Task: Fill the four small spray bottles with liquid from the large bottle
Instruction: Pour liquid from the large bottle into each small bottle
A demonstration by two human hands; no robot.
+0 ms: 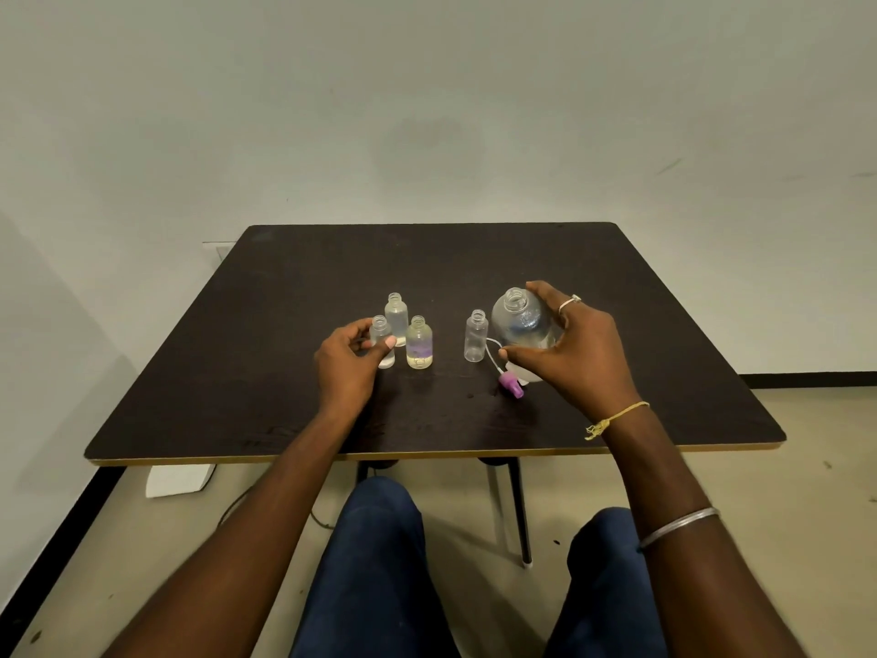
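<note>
Four small clear bottles stand uncapped on the dark table (pixel 284 296). My left hand (pixel 349 360) holds the front-left small bottle (pixel 381 335) between thumb and fingers. Behind it stands a second small bottle (pixel 396 315), and to its right a third small bottle (pixel 419 343) with a purple label and some liquid at the bottom. A fourth small bottle (pixel 475 335) stands alone further right. My right hand (pixel 576 346) grips the large round clear bottle (pixel 519 320), which is open at the top and upright on the table.
A purple spray head (pixel 511 386) with a thin white tube lies on the table in front of the large bottle. The table's front edge runs just above my knees. A wall stands behind the table.
</note>
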